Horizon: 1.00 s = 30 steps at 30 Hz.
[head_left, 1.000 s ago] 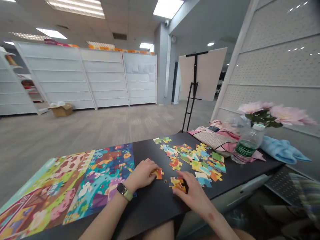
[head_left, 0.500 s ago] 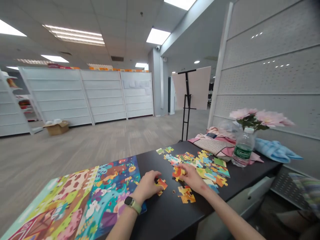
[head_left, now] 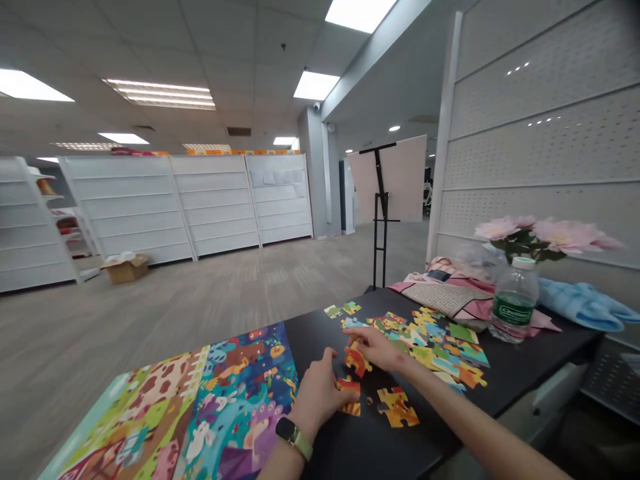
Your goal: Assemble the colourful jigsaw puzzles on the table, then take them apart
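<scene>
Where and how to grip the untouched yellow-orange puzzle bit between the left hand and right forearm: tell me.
Probably pinch the puzzle bit by its left and right edges from above, coming in from the near side. It lies flat and thin, with little height to grasp; bare tabletop borders it there.

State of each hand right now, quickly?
Left hand: half-curled, thumb over a red-and-orange puzzle piece; grip cannot be told.
Right hand: half-curled at a red-and-yellow piece; grip cannot be told.

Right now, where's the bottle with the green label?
In the head view, the bottle stands on the right side of the table, right of the puzzle pieces, with pink flowers behind it.
</scene>
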Each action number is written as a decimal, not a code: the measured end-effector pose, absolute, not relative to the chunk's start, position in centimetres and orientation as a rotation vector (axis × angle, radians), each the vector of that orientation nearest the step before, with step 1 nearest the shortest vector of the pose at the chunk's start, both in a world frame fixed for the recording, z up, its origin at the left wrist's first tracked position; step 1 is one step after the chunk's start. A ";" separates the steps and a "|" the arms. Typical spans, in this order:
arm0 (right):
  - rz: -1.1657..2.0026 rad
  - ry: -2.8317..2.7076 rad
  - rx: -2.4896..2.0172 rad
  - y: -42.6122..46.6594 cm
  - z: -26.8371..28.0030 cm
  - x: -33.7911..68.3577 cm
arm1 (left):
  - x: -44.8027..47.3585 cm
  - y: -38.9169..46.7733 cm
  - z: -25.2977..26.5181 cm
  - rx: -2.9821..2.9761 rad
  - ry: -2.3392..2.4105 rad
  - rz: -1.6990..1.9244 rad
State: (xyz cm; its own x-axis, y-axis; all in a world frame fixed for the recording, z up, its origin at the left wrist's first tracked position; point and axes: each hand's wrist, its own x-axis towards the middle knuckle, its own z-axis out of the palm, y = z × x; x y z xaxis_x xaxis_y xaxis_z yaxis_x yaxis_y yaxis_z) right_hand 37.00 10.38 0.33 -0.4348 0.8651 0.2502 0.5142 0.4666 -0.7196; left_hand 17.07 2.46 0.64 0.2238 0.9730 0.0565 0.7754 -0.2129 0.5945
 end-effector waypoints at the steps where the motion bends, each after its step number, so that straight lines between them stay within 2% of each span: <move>1: 0.756 -2.149 -1.119 10.6 0.5 36.9 | 17.1 2.5 0.6 2.062 1.610 0.589; 11: 0.733 -2.365 -0.942 9.8 0.5 35.2 | 17.2 3.0 -0.2 2.095 1.636 0.538; 21: 0.398 -2.404 -0.994 9.0 0.2 34.8 | 17.2 3.0 -0.2 2.370 1.509 0.385; 25: 0.210 -2.181 -1.185 6.6 0.6 39.4 | 17.2 2.3 0.3 2.477 1.517 0.420; 30: -0.041 -1.794 -1.599 0.9 -1.2 51.6 | 17.5 1.8 1.0 2.537 1.445 0.272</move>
